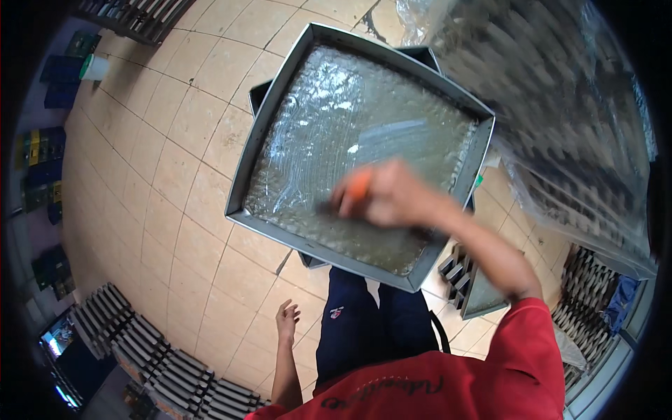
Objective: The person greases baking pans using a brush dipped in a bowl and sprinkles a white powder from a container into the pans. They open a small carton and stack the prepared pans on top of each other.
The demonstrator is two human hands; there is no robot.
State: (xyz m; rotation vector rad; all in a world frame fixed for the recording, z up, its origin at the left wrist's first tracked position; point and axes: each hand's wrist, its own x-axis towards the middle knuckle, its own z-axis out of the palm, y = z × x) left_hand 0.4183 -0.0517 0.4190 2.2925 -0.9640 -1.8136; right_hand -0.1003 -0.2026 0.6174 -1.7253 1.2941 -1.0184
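In front of me is a square metal tray (272,237) with raised sides, its bottom coated in a wet, shiny greenish-grey layer with streaks. It rests on other metal trays turned at an angle beneath it. My right hand (386,194) is over the lower middle of the tray, blurred by motion, its fingers closed round a tool with an orange part (359,184) and a dark end against the coated surface; the tool's kind cannot be told. My left hand (287,315) hangs beside my leg over the floor, fingers loosely apart, holding nothing.
Stacked metal trays covered by clear plastic sheeting (556,105) stand at the right. More tray stacks (157,362) line the lower left, with others at the lower right (583,299) and top left (139,18). A white bucket (96,68) and dark crates (47,152) stand along the left wall.
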